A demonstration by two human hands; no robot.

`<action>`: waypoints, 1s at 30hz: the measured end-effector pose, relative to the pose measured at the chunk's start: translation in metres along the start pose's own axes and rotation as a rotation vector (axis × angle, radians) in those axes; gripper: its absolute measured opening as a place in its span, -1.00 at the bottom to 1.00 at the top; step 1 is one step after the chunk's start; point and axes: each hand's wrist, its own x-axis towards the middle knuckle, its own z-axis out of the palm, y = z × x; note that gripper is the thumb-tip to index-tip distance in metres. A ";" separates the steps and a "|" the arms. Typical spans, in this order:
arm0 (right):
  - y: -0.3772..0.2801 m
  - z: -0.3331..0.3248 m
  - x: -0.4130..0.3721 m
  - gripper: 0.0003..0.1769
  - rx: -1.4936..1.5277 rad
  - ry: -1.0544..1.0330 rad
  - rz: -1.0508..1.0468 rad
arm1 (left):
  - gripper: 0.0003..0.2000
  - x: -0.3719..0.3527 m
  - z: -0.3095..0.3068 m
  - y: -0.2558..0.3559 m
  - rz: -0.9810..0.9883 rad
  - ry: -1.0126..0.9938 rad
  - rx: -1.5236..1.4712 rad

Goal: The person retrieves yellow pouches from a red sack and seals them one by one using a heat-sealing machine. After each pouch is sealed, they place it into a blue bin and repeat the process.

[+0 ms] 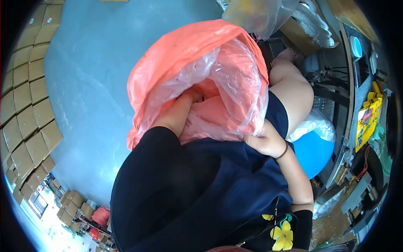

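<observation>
A large orange-red plastic bag [176,50] with a clear inner liner [237,63] sits open over my lap, its mouth facing up toward me. My left arm reaches down into it, and my left hand [192,95] is partly in sight within the folds; its fingers are hidden. At the bag's near right edge, my right hand [268,140] grips the gathered rim, thumb along the plastic. A dark hair tie [283,150] circles that wrist.
Stacked cardboard boxes [25,101] line the left side beyond the grey floor [88,84]. To the right stand a blue tub [312,153] with white plastic in it and a cluttered workbench [350,88] carrying a yellow packet [368,119]. Clear bags [260,17] hang over the far side.
</observation>
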 end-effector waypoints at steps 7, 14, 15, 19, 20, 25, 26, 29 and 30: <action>0.011 -0.015 -0.003 -0.52 0.070 -0.015 0.138 | -0.47 0.023 0.033 -0.004 -0.033 0.044 0.035; 0.012 -0.013 0.000 -0.56 0.135 0.041 0.098 | -0.42 0.027 0.038 -0.016 -0.015 0.061 0.012; 0.013 -0.011 0.000 -0.59 0.147 0.059 0.097 | -0.41 0.027 0.038 -0.018 -0.010 0.063 0.003; 0.017 -0.009 -0.005 -0.65 0.086 0.067 0.059 | -0.39 0.023 0.030 -0.030 0.035 0.079 -0.077; 0.020 -0.010 -0.007 -0.67 0.031 0.070 0.023 | -0.38 0.020 0.025 -0.035 0.052 0.082 -0.118; 0.012 -0.009 -0.013 -0.69 -0.058 0.167 0.024 | -0.34 -0.021 -0.020 -0.072 0.205 -0.024 -0.693; 0.020 -0.006 -0.011 -0.70 -0.050 0.235 -0.065 | -0.33 -0.033 -0.032 -0.085 0.305 -0.033 -0.761; 0.000 -0.009 -0.021 -0.66 -0.262 0.446 -0.027 | -0.31 -0.197 -0.160 -0.007 0.741 0.317 -0.140; -0.010 -0.008 -0.027 -0.66 -0.267 0.529 -0.100 | -0.23 -0.218 -0.179 0.001 0.698 0.037 -0.542</action>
